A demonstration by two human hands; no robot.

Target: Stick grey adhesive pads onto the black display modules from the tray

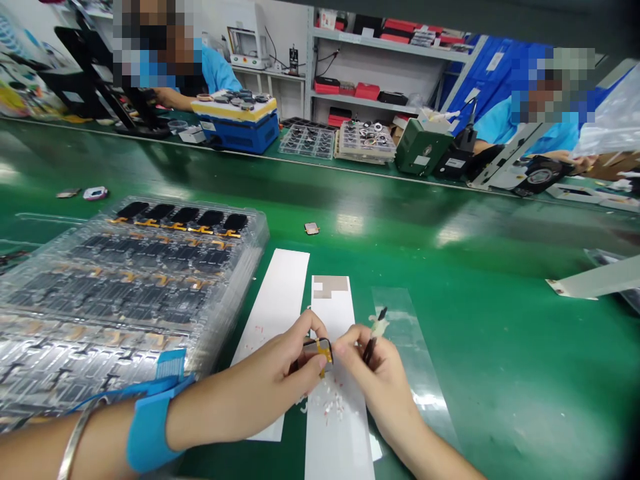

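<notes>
My left hand [273,377] pinches a small dark display module [316,348] with an orange flex tail, held just above a white paper strip [336,427]. My right hand [383,380] is closed, its fingertips touching the module's right edge, and a thin black tool [374,333] with a pale blob on its shaft sticks up from the fingers. Small white and pink scraps lie on the strip under both hands. A blue strap [150,427] and a metal bangle sit on my left wrist.
A stack of clear trays [125,280] of dark modules lies at left. Second white strip [280,293], clear film [405,333], loose part [311,228] on the green belt. Across it, two people work beside a blue box [237,123], part trays [365,141] and a green device [420,148].
</notes>
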